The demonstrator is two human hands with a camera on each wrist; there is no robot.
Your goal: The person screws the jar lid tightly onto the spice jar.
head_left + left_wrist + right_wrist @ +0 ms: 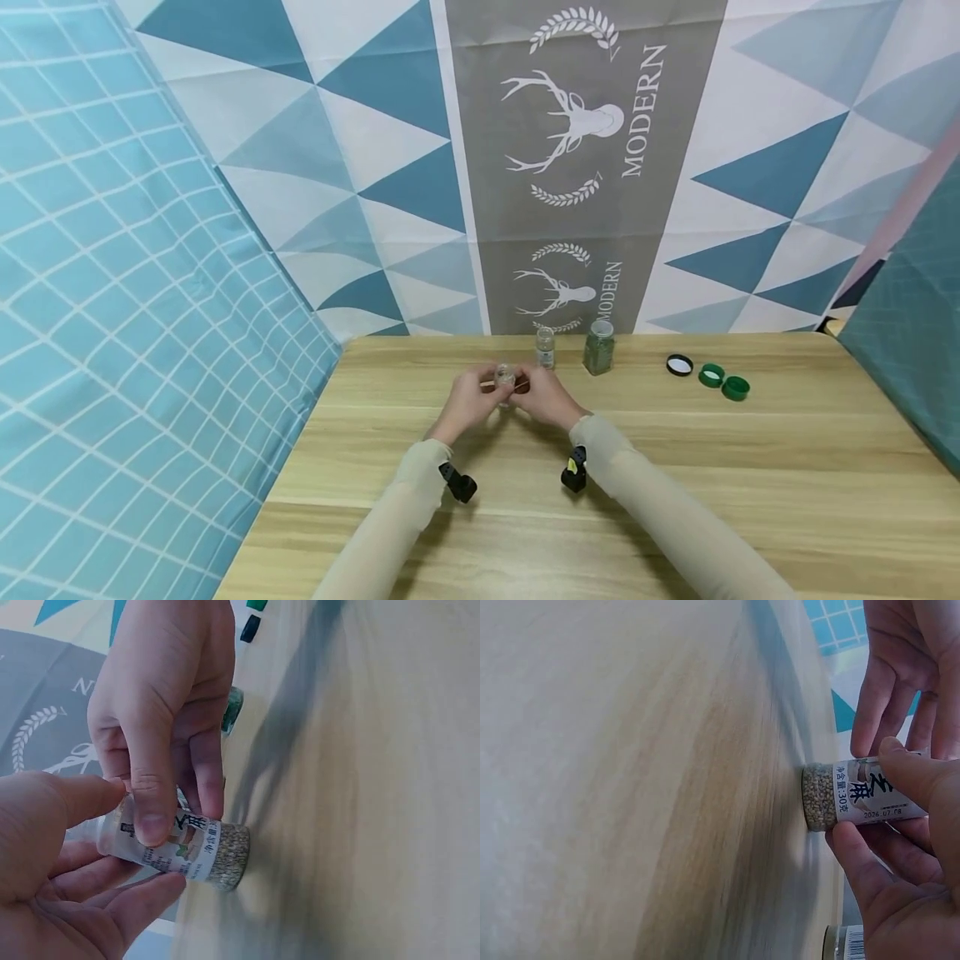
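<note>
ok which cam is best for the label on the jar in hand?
Right wrist: the label is large with legible print, though the right hand covers part of it. Left wrist: also close, but that hand's thumb lies across it. Head: the jar is small between fingers, label unreadable.

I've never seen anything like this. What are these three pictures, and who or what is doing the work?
There's no machine working here, just a person's two bare hands. The wide picture comes from a camera worn on the head; the two close-ups come from wrist cameras, one on each arm. The left hand and right hand together hold a labelled clear jar with tiny grains at its bottom. Beyond them, on the wooden table, stand another small jar and a bigger jar with something green inside. Off to the right lie a black lid and two green lids.
</note>
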